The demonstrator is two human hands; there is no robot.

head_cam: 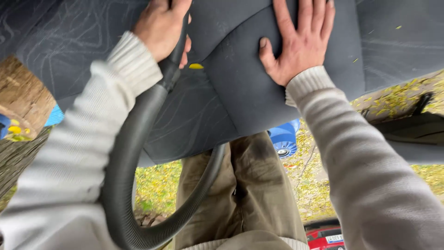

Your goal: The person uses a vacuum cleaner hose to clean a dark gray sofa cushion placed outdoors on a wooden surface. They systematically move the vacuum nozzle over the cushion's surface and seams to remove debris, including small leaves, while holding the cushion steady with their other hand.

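Observation:
My left hand (162, 28) is closed around the dark handle end of a grey ribbed vacuum hose (125, 166), which loops down past my left arm and back up under the seat. The hose tip is hidden by my hand at the top edge. Beneath both hands lies a dark grey fabric car seat (231, 97) with faint swirl marks on the cloth. My right hand (300, 39) presses flat on the seat's raised centre panel, fingers spread. A small yellow leaf (196, 66) lies on the seat beside my left hand.
My khaki trousers (245, 194) show below the seat edge. Yellow fallen leaves cover the ground (157, 185). A blue vacuum body (283, 139) sits behind my legs, a red object (326, 237) at the bottom edge, a tree trunk (21, 99) at left, black car trim (407, 127) at right.

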